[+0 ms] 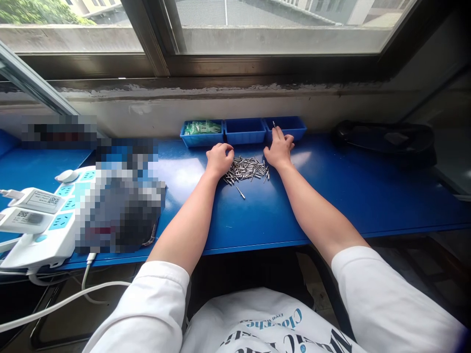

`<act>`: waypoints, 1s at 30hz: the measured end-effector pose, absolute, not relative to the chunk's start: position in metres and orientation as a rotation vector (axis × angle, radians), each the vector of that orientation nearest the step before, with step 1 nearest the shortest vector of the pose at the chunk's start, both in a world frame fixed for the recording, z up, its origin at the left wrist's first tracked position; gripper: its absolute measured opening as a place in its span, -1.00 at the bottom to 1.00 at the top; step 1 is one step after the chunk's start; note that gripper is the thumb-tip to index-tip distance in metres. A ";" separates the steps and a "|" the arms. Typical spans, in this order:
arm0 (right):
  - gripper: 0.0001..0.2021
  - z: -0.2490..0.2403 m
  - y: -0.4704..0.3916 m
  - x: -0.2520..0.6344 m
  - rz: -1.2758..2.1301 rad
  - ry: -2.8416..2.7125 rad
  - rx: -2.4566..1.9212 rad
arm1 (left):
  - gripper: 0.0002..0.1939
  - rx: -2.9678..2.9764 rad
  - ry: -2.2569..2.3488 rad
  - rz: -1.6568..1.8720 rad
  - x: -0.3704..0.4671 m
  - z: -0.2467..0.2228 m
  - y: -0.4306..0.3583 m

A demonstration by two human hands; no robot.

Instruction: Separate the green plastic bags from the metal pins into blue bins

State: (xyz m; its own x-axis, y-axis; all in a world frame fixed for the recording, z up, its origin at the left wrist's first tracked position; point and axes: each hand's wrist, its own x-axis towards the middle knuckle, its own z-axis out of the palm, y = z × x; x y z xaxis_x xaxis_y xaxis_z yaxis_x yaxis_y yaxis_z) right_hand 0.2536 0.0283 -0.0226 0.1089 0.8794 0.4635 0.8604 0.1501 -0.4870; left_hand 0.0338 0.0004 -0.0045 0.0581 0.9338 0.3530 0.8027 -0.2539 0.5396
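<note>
A heap of small, slim metal pins [247, 168] lies on the blue table, with one loose pin [240, 193] in front of it. At the heap's left edge is my left hand [220, 159], its fingers curled together; whatever they may hold is hidden. My right hand [280, 149] reaches to the front rim of the right blue bin [297, 131]. A small metal pin [274, 124] sticks up at its fingertips, over the bin. The middle blue bin [245, 138] stands beside it, and the left blue bin [201, 142] contains green-and-clear plastic packets [203, 128].
A white power strip [62, 215] with plugged-in adapters and cables sits at the table's left, next to a blurred-out pile. A black bag [386, 142] lies at the right. Behind the bins rise a wall and a window [272, 39].
</note>
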 end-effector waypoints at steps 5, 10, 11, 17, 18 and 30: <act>-0.29 -0.024 0.030 0.254 0.030 -1.754 -1.757 | -0.79 2.138 1.768 0.967 0.033 -0.005 0.000; -0.43 -0.014 0.018 0.242 -0.001 -1.786 -1.659 | -0.78 2.150 1.746 0.962 0.033 -0.005 0.000; -0.50 -0.012 0.015 0.239 0.010 -1.797 -1.615 | -0.78 2.156 1.740 0.953 0.033 -0.005 0.000; -0.65 -0.013 0.004 0.219 0.127 -1.995 -1.487 | -0.77 2.207 1.688 0.952 0.034 -0.007 -0.002; -0.65 -0.013 0.003 0.217 0.140 -2.026 -1.496 | -0.77 2.212 1.685 0.948 0.034 -0.007 -0.002; -0.76 -0.019 0.007 0.218 0.252 -2.169 -1.284 | -0.79 2.268 1.684 0.873 0.036 -0.007 -0.002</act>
